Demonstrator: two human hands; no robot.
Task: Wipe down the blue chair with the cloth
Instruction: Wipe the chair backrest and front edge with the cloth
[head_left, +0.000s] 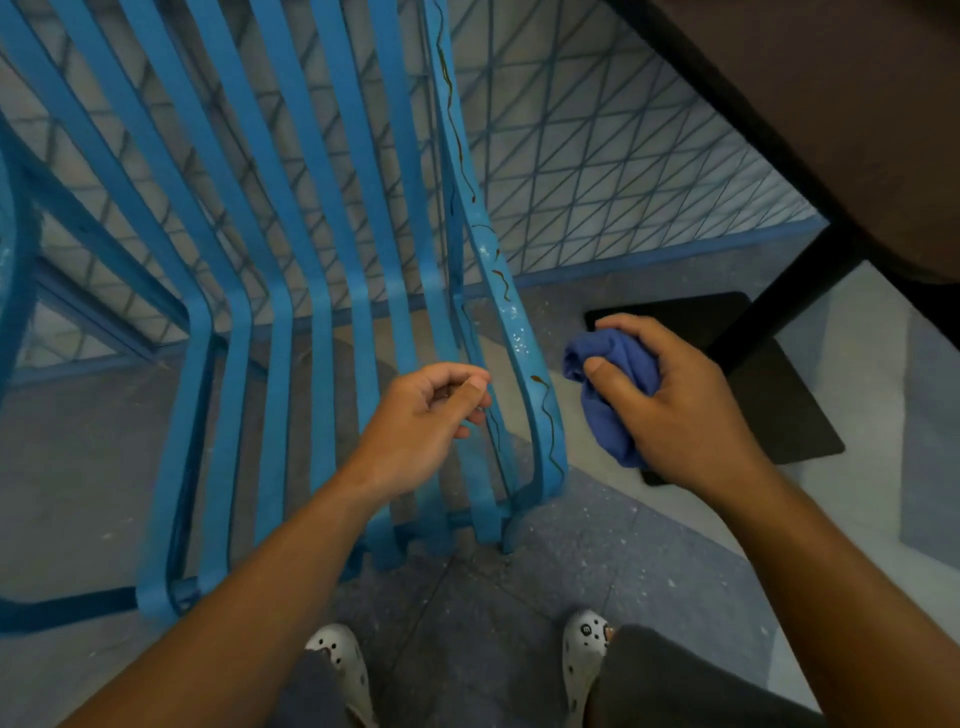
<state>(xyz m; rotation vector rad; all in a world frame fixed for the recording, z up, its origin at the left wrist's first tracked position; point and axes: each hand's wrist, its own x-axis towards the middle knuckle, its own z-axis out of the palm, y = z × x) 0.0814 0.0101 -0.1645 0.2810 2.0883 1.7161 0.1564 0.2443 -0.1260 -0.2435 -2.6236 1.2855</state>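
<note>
The chair fills the left and centre of the view, its blue slats running from far down to the near seat edge. The rightmost slat carries brown squiggly marks and pale specks along its length; its long axis runs far to near, bending at the seat. Just right of that slat, apart from it, the right hand is clamped on the bunched cloth. The left hand hovers over the seat slats just left of that slat, fingers loosely curled, holding nothing. The right hand is the better placed: the cloth likely needs only a short move left to meet the slat, then a stroke along it.
</note>
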